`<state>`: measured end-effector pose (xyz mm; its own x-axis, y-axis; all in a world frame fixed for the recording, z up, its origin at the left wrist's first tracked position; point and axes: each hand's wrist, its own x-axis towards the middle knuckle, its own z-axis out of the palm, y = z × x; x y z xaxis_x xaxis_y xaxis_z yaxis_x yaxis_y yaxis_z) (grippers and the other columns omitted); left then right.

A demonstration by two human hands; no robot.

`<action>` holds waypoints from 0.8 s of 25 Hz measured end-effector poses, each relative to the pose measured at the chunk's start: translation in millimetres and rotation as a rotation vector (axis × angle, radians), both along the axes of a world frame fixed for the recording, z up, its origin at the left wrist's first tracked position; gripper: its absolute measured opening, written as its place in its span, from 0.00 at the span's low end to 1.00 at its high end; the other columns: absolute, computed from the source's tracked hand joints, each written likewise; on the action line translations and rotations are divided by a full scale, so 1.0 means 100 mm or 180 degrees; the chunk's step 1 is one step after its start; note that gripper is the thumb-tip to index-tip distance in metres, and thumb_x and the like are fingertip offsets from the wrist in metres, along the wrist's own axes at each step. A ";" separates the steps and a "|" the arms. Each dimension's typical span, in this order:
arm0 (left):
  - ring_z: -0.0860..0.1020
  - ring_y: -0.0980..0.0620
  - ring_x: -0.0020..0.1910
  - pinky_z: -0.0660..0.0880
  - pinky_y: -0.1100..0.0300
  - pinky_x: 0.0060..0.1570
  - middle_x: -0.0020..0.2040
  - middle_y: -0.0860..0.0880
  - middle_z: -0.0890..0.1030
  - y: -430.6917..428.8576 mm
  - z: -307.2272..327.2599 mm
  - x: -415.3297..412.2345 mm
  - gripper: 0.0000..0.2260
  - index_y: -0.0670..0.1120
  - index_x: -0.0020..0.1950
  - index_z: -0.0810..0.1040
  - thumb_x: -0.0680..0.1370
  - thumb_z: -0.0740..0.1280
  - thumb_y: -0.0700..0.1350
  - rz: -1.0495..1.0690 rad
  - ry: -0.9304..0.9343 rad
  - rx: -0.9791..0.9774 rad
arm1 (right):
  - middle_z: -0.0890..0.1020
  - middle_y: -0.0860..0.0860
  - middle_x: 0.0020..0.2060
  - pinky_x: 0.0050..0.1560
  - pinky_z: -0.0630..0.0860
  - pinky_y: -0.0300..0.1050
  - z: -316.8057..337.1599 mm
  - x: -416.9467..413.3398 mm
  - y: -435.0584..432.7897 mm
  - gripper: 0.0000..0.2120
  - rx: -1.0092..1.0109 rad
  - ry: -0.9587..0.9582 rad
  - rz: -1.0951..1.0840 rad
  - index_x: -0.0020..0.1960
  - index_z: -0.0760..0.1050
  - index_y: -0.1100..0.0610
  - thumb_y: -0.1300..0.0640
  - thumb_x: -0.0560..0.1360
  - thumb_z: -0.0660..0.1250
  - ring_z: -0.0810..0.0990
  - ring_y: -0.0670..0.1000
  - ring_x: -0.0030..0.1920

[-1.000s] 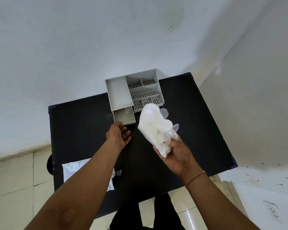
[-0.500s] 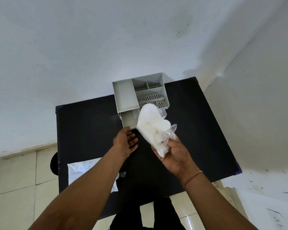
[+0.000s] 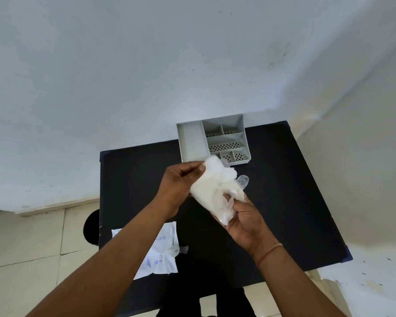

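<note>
A: Left grip (image 3: 181, 184) has moved over onto the glove bundle (image 3: 215, 188) and pinches its top. My right grip (image 3: 247, 220) clasps the bottom, above the table (image 3: 284, 191).
B: Peel one glove slowly and keep the base held. Organizer (image 3: 192, 143) sits just behind.

The divided tray (image 3: 191, 143) sits at the counter's (image 3: 284, 202) far edge against the wall (image 3: 146, 88), the packet (image 3: 162, 255) lies at its near left edge, and the glove bundle (image 3: 215, 188) is above the middle, just before the tray, left grip (image 3: 178, 186) on its left, right grip (image 3: 247, 220) under its near end.
</note>
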<state>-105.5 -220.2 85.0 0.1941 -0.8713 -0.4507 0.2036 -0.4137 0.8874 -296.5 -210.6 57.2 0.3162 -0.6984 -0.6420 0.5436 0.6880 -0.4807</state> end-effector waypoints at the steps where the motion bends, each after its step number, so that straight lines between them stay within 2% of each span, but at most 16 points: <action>1: 0.86 0.48 0.52 0.84 0.55 0.42 0.52 0.51 0.90 -0.01 0.01 0.06 0.06 0.50 0.56 0.89 0.81 0.73 0.46 -0.0121 0.0009 0.0080 | 0.81 0.62 0.69 0.74 0.71 0.65 0.02 0.04 -0.01 0.19 -0.0044 0.0042 0.0065 0.69 0.78 0.59 0.69 0.83 0.58 0.79 0.62 0.70; 4: 0.86 0.45 0.53 0.84 0.51 0.44 0.58 0.44 0.89 -0.07 0.02 0.31 0.11 0.45 0.60 0.88 0.81 0.74 0.49 -0.0580 0.0367 0.0574 | 0.81 0.62 0.69 0.67 0.78 0.58 0.05 0.13 -0.03 0.20 -0.0107 0.0095 0.0236 0.71 0.76 0.59 0.70 0.83 0.57 0.83 0.58 0.65; 6: 0.86 0.44 0.54 0.84 0.50 0.45 0.59 0.43 0.88 -0.11 -0.02 0.42 0.12 0.44 0.60 0.88 0.80 0.75 0.47 -0.0706 0.0533 0.0757 | 0.80 0.62 0.69 0.71 0.75 0.62 0.04 0.14 -0.05 0.20 -0.0136 0.0070 0.0322 0.72 0.75 0.60 0.70 0.83 0.58 0.81 0.59 0.68; 9: 0.86 0.40 0.58 0.85 0.48 0.49 0.59 0.43 0.89 -0.17 -0.09 0.43 0.08 0.44 0.57 0.89 0.79 0.76 0.45 -0.0762 0.0035 0.0674 | 0.82 0.59 0.67 0.70 0.75 0.65 0.05 0.16 -0.08 0.20 -0.0192 0.0343 0.0625 0.71 0.76 0.57 0.69 0.81 0.63 0.82 0.60 0.67; 11: 0.85 0.44 0.58 0.85 0.54 0.46 0.60 0.46 0.87 -0.22 -0.09 0.40 0.08 0.48 0.57 0.89 0.79 0.76 0.42 -0.0818 -0.0347 0.0564 | 0.84 0.58 0.65 0.68 0.76 0.66 0.08 0.15 -0.10 0.19 -0.0226 0.0444 0.0813 0.70 0.77 0.55 0.66 0.80 0.67 0.83 0.60 0.65; 13: 0.84 0.49 0.57 0.83 0.58 0.48 0.62 0.49 0.86 -0.28 -0.10 0.41 0.15 0.52 0.62 0.87 0.78 0.76 0.39 -0.0893 -0.0570 0.0416 | 0.85 0.57 0.64 0.66 0.77 0.68 0.11 0.10 -0.18 0.18 -0.0289 0.0554 0.1058 0.68 0.77 0.55 0.62 0.79 0.71 0.84 0.61 0.64; 16: 0.86 0.49 0.55 0.84 0.51 0.57 0.57 0.48 0.88 -0.34 -0.16 0.43 0.28 0.58 0.73 0.79 0.76 0.78 0.37 -0.1246 -0.0797 0.0327 | 0.86 0.57 0.62 0.61 0.80 0.69 0.13 0.07 -0.34 0.18 -0.0504 0.0984 0.1736 0.66 0.78 0.53 0.52 0.78 0.74 0.85 0.60 0.62; 18: 0.87 0.49 0.55 0.84 0.50 0.59 0.56 0.48 0.88 -0.40 -0.20 0.40 0.33 0.59 0.76 0.75 0.75 0.79 0.38 -0.1537 -0.0945 0.0406 | 0.88 0.56 0.58 0.56 0.84 0.63 0.08 0.09 -0.41 0.16 -0.0675 0.1329 0.1911 0.64 0.80 0.53 0.53 0.78 0.74 0.87 0.58 0.58; 20: 0.86 0.50 0.56 0.83 0.48 0.60 0.58 0.49 0.87 -0.45 -0.29 0.31 0.34 0.58 0.77 0.74 0.74 0.81 0.40 -0.1430 -0.1021 0.0457 | 0.88 0.57 0.55 0.51 0.86 0.60 -0.02 0.12 -0.47 0.12 -0.0739 0.1669 0.1741 0.61 0.82 0.54 0.57 0.78 0.74 0.88 0.57 0.55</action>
